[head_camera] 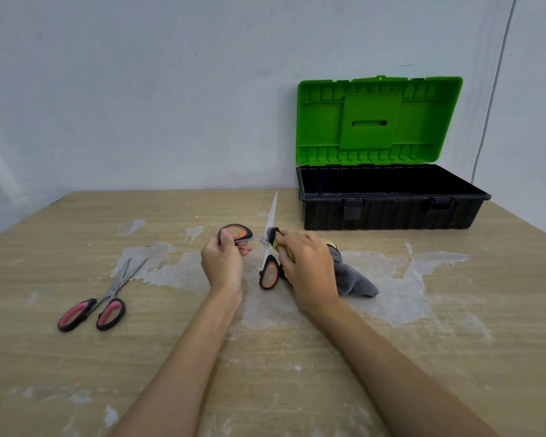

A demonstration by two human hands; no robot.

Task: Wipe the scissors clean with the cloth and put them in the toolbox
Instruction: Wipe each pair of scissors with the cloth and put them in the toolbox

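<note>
My left hand (223,261) grips one black-and-orange handle of the orange-handled scissors (269,272), which are spread wide open above the table. One blade points up and away; the other is hidden under the cloth. My right hand (308,268) holds a grey and yellow cloth (355,280) against the scissors near the pivot. The second handle hangs down between my hands. The toolbox (391,212) stands at the back right, black base open, green lid (375,121) raised.
A second pair of scissors with pink-and-black handles (96,305) lies flat on the wooden table (265,373) to the left, slightly open. Pale dried patches mark the tabletop. A grey wall rises behind the table, with a thin cable at the far right.
</note>
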